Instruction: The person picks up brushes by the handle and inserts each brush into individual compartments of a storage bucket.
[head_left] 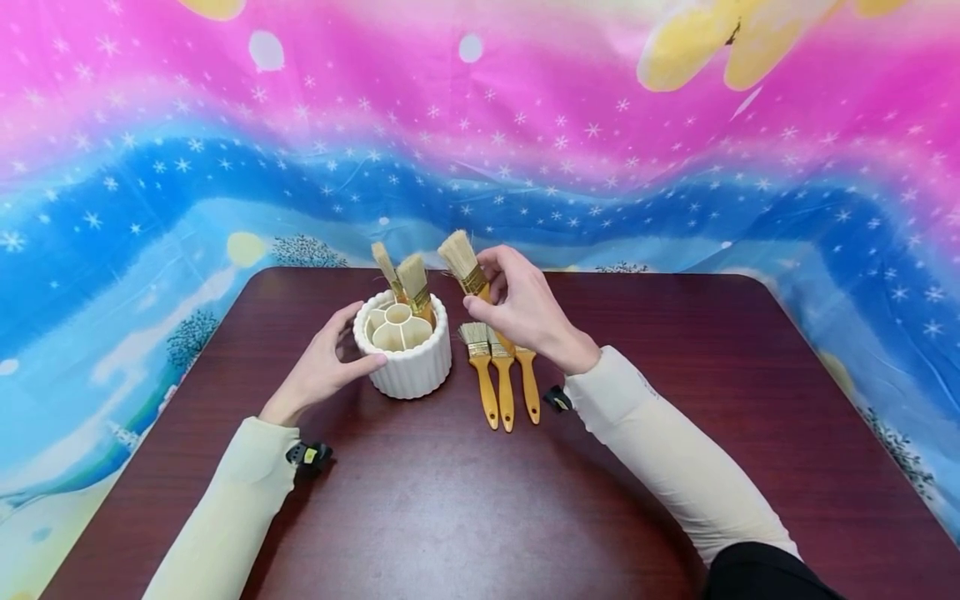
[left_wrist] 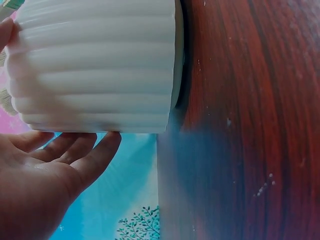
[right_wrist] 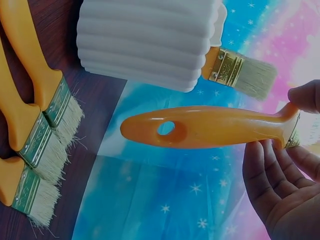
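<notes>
My left hand [head_left: 318,367] holds the side of a white ribbed round holder [head_left: 411,375], its thumb near the rim and its fingers against the far side. Inside, the holder is split into petal-shaped compartments about a round middle one. Two paintbrushes [head_left: 415,279] stand in it, bristles up, toward its back and right. Just right of the holder, my right hand [head_left: 521,308] pinches another paintbrush [right_wrist: 210,129] near its metal band, in the air. That brush has its bristles up and its orange handle, with a hole at the end, hanging down.
Three more paintbrushes [head_left: 505,387] lie side by side on the dark red-brown table [head_left: 450,508], bristles toward the back, below my right hand. A colourful snowflake-patterned cloth [head_left: 525,158] hangs behind the table.
</notes>
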